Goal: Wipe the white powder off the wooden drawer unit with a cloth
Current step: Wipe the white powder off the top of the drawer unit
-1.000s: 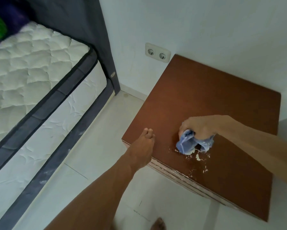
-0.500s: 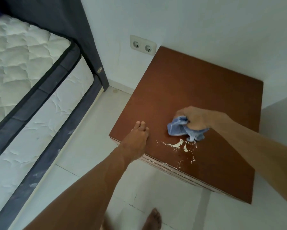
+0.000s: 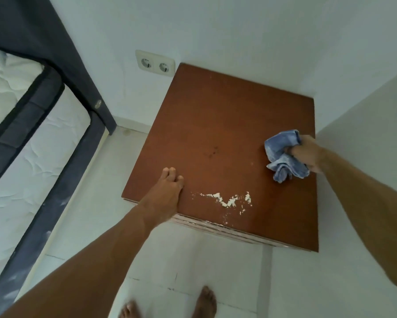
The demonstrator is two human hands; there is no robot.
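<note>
Right hand point(image 3: 307, 156) grips bunched blue cloth point(image 3: 283, 157) at drawer unit's point(image 3: 215, 125) right edge. Left hand point(image 3: 167, 191) flat, fingers straight, on front-left. White powder point(image 3: 225, 199) lower centre, near front edge.

Soft, even, cool-tinted light fills the view; the reddish-brown wooden drawer unit point(image 3: 227, 134) shows no glare, its top only reading brighter toward the front right; shadows on it are faint; the white powder smear point(image 3: 225, 200) near its front edge and the crumpled blue cloth point(image 3: 282, 157) at its right edge look sharp; a bare foot point(image 3: 129, 311) in front of it is blurred; the dark grey bed frame point(image 3: 53, 203) to its left bows with wide-angle distortion.
</note>
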